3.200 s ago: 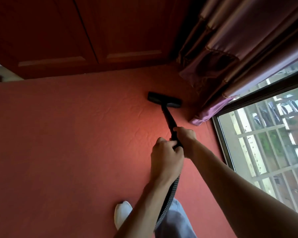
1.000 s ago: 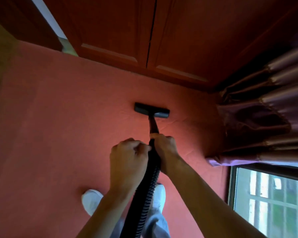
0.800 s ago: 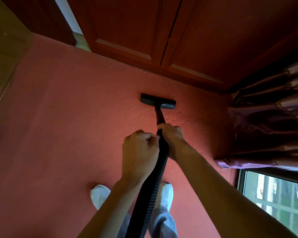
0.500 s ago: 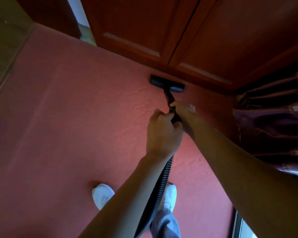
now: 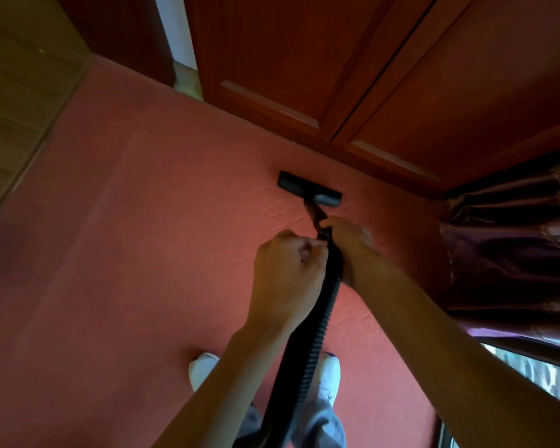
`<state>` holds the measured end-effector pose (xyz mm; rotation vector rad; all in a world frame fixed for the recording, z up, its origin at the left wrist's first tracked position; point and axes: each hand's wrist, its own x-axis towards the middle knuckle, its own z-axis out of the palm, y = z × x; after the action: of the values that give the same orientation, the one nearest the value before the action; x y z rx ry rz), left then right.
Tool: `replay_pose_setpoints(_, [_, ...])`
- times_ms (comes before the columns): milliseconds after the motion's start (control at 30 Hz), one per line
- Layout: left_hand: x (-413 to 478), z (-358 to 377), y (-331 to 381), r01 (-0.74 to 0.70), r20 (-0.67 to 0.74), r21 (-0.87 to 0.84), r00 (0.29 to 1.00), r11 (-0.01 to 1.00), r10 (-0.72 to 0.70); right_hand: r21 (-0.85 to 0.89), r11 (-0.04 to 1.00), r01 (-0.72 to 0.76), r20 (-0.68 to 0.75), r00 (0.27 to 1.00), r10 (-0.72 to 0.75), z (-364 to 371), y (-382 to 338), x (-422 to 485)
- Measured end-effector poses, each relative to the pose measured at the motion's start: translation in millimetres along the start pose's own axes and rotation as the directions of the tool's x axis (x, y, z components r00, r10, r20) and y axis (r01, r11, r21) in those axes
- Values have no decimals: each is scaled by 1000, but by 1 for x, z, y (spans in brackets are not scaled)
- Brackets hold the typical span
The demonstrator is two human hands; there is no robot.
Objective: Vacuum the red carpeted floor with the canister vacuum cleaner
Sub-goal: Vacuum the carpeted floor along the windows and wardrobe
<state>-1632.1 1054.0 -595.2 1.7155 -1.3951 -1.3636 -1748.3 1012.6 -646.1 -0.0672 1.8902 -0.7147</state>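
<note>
Vacuuming the red carpet (image 5: 143, 253) up by the cupboard doors (image 5: 304, 76)
Grip: left hand (image 5: 288, 273) and right hand (image 5: 349, 244) hold the hose (image 5: 317, 324) end together, for steering I reckon; floor head (image 5: 309, 189) lies flat near the doors.

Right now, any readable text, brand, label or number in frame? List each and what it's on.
None: no word, brand, number or sign is readable.
No markings show on the black vacuum floor head, black ribbed hose, red-brown wooden cabinet doors, purple pleated curtain or white shoes.
The left hand and right hand grip the hose's top end, hiding any label there.
</note>
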Motion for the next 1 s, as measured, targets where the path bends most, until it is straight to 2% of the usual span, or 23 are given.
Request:
replay_pose_setpoints(233, [-2, -56, -8, 21, -38, 64, 999, 998, -19, -7, 999, -44, 97, 994, 45, 58, 1, -38])
replay_pose_setpoints(400, [39, -63, -19, 64, -94, 121, 994, 991, -53, -27, 999, -24, 66, 997, 25, 103, -10, -1])
replay_pose_setpoints(533, [73, -60, -30, 22, -95, 248, 996, 968, 1, -53, 999, 8, 40, 999, -6, 133, -29, 31])
replay_pose_setpoints(733, [116, -56, -21, 107, -156, 204, 985, 973, -75, -3, 1000, -21, 23, 1000, 21, 143, -53, 58])
replay_pose_setpoints(1000, [133, -47, -17, 110, -199, 182, 977, 977, -73, -19, 1000, -19, -29, 999, 18, 155, -62, 72])
